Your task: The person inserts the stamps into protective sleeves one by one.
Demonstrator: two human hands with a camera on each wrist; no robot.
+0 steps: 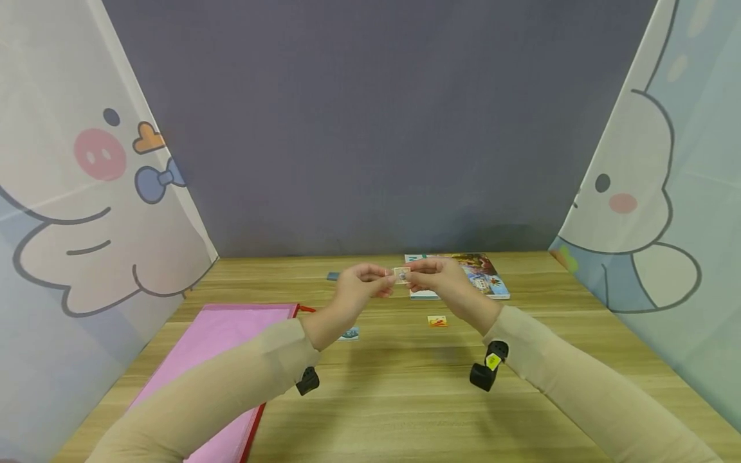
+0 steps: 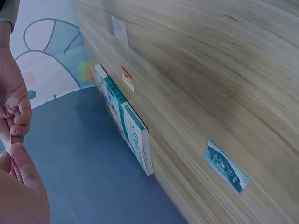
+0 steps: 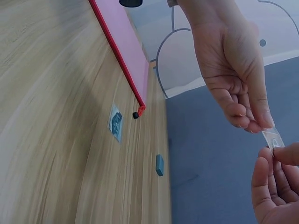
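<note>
Both hands are raised above the table, holding a small stamp-like picture piece [image 1: 402, 275] between them. My left hand [image 1: 359, 286] pinches its left edge with thumb and fingertips. Thumb and fingers of my right hand [image 1: 448, 283] pinch the opposite edge. In the right wrist view the piece [image 3: 274, 139] looks partly clear, like a sleeve, with a pale mark on it. Below, on the table, lie a blue stamp-like picture [image 2: 226, 167] and an orange-yellow one [image 1: 437, 321].
A pink zip pouch [image 1: 249, 321] with red edging lies at the left. Behind the right hand is a colourful book [image 1: 489, 273]. A small blue-grey block [image 1: 332, 276] sits near the back edge. Another pale flat piece [image 2: 120, 31] shows in the left wrist view. Printed cloth walls surround the wooden table.
</note>
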